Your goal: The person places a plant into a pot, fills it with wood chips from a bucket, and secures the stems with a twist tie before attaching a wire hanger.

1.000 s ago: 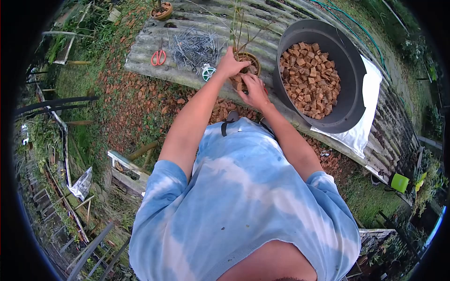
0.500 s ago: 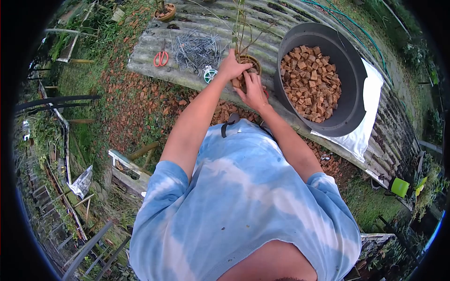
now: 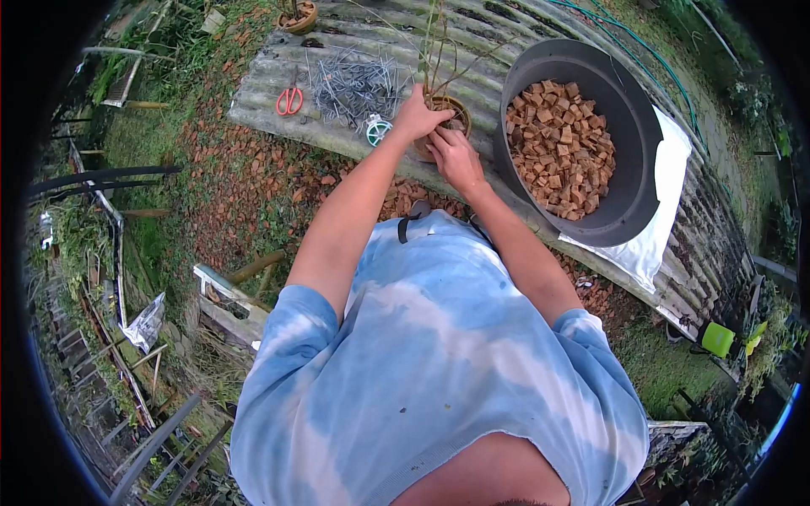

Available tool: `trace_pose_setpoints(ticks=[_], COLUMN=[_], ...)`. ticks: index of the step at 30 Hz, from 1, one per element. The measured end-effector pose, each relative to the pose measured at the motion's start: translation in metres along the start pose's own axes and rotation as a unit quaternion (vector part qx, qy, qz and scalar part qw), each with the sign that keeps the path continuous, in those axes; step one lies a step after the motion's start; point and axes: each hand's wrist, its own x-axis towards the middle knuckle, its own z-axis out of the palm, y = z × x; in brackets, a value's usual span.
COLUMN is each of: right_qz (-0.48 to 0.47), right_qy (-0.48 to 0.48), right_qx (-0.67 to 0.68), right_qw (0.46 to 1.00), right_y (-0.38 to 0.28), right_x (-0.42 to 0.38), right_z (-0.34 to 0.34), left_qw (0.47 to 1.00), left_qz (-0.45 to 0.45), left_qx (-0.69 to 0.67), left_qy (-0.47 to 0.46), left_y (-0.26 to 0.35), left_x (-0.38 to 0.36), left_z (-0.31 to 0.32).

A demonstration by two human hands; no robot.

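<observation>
A potted plant with thin upright stems (image 3: 434, 59) stands in a round brown pot (image 3: 460, 110) at the edge of the corrugated sheet. My left hand (image 3: 413, 116) is at the pot's left side, its thumb reaching over the rim toward the stem base. At the front of the pot is my right hand (image 3: 456, 160), its fingers bunched together near the left thumb. What the right fingers pinch, if anything, is hidden. Brown chunks show inside the pot, next to both hands.
Left of the pot lie a heap of metal wire pieces (image 3: 354, 87), red-handled scissors (image 3: 289, 101) and a green-and-white spool (image 3: 377, 130). A large dark tub (image 3: 633, 143) of brown chunks (image 3: 561, 152) sits to the right on a white sack (image 3: 671, 185). Another pot (image 3: 301, 20) stands at the back.
My right hand has shifted slightly left, and its fingers have drawn together at the front of the pot. My left hand stays at the pot, almost unmoved.
</observation>
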Motion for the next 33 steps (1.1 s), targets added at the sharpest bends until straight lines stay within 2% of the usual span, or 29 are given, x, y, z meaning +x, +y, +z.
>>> trace_pose_setpoints(ticks=[3,9,18,21,27,30,33], right_qz=[0.002,0.031,-0.037,-0.049,-0.018,-0.024,-0.034], right_qy=[-0.015,-0.047,-0.016,-0.072,-0.119,-0.104,-0.04], right_qx=[-0.051,-0.051,-0.004,-0.016,-0.046,0.0,0.079], right_qw=[0.999,0.997,0.999,0.996,0.992,0.994,0.995], right_y=[-0.006,-0.01,-0.006,-0.001,0.0,0.001,0.001], right_x=[0.002,0.01,0.005,0.002,0.008,0.009,0.002], right_z=[0.003,0.003,-0.007,-0.007,-0.002,-0.003,-0.008], left_qw=[1.0,1.0,1.0,1.0,0.999,0.999,0.999], left_qz=[-0.012,-0.01,0.004,0.017,0.035,0.036,0.018], left_qx=[0.002,-0.007,-0.004,0.001,-0.027,-0.039,-0.033], left_qy=[-0.015,-0.01,0.004,-0.005,-0.029,-0.012,-0.003], left_y=[0.002,0.0,-0.011,-0.006,0.004,0.002,-0.003], left_x=[0.001,0.004,0.013,0.008,-0.005,-0.005,-0.002], left_z=[-0.001,0.002,0.006,0.002,-0.003,-0.002,0.0])
